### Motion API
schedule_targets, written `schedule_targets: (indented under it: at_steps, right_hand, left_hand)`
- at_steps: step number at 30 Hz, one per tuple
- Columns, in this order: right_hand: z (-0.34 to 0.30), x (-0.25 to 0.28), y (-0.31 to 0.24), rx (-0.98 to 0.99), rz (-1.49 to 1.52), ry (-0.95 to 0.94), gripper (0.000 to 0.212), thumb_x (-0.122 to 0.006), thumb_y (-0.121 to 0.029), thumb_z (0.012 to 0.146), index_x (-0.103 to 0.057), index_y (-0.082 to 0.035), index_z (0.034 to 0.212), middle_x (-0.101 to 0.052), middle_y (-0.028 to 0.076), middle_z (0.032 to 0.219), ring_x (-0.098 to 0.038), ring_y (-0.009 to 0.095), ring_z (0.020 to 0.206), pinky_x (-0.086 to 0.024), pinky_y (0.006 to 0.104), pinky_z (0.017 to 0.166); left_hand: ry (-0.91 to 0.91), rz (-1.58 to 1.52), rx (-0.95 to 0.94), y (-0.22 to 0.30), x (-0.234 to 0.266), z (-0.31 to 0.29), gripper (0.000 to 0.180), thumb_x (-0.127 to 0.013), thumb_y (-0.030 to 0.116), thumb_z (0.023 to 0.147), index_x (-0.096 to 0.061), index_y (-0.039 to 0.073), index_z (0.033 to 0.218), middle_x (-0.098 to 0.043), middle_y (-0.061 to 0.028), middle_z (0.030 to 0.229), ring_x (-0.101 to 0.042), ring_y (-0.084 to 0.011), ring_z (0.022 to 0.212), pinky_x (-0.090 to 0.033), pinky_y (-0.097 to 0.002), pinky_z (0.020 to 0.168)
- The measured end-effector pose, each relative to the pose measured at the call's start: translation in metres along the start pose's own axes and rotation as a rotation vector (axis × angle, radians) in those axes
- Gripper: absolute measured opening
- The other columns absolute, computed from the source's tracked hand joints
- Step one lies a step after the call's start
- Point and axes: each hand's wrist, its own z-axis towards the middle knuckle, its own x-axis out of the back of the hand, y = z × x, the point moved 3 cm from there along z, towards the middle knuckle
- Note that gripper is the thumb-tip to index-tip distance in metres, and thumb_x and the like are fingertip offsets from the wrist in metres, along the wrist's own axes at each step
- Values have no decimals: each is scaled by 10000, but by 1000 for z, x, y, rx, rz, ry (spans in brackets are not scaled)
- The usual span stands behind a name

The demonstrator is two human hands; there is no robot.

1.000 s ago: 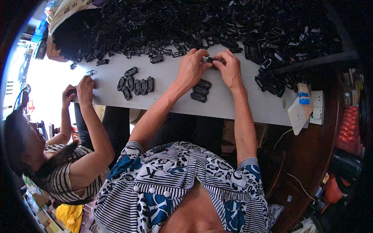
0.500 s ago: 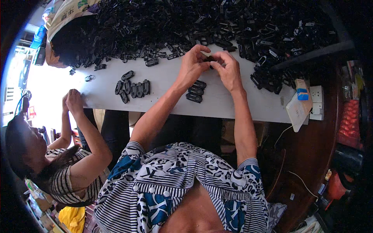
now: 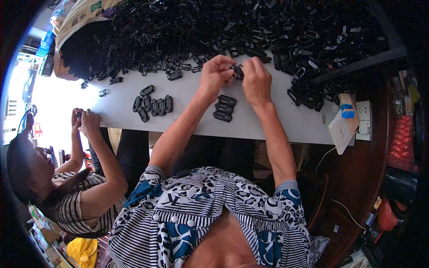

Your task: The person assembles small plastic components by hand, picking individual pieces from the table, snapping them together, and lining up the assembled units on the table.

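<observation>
Over the white table (image 3: 192, 121), my left hand (image 3: 213, 77) pinches a small black plastic clip (image 3: 237, 73) between thumb and fingers. Close on its right is my right hand (image 3: 258, 84), its fingers pressed together beside the clip; whatever they hold is hidden. Below my hands lie three black clips (image 3: 224, 108), stacked in a short column on the tabletop. Farther left rests a group of several similar black clips (image 3: 154, 105), some of them lined up side by side.
A large heap of black parts (image 3: 214, 31) covers the table's far side, spilling from a sack (image 3: 76, 20) at left. A co-worker's hands (image 3: 85, 120) hold something small. At right are a notepad (image 3: 341, 134), a small box (image 3: 346, 106) and a power strip (image 3: 364, 119).
My hands have drawn slightly apart and the clip in my left hand now shows. My right hand has turned, its fingers pointing away. The co-worker's hands have moved slightly down.
</observation>
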Motion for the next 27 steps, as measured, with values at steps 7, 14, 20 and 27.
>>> schedule_targets:
  at_steps: [7,14,20,27]
  right_hand:
    - [7,-2,20,-88,-74,-72,70,-604,21,827,-563,6,882,-600,160,890,-624,361,808,-510,435,694]
    - [21,19,20,-246,352,-136,172,-618,18,858,-647,-23,1023,-596,111,922,-616,266,863,-497,372,744]
    - [13,29,-17,112,449,-254,383,-646,109,770,-707,-132,1061,-561,53,869,-614,211,816,-523,331,718]
    - [6,35,-8,171,397,-280,360,-723,85,700,-696,-109,1002,-549,23,889,-608,174,801,-545,309,667]
  left_hand:
    - [-9,-165,-78,17,20,8,226,-574,-85,895,-618,-2,1101,-626,-12,778,-563,-89,628,-464,-238,587]
    - [-53,-127,-2,5,28,6,226,-570,-44,929,-593,14,1146,-626,-13,808,-583,-89,683,-498,-246,630]
    - [-271,-394,102,9,9,2,279,-549,-7,930,-545,3,1209,-614,-16,928,-587,-92,772,-501,-236,690]
    - [-489,-140,202,17,6,0,288,-584,70,924,-571,-12,1200,-615,-57,1023,-600,-111,795,-518,-264,699]
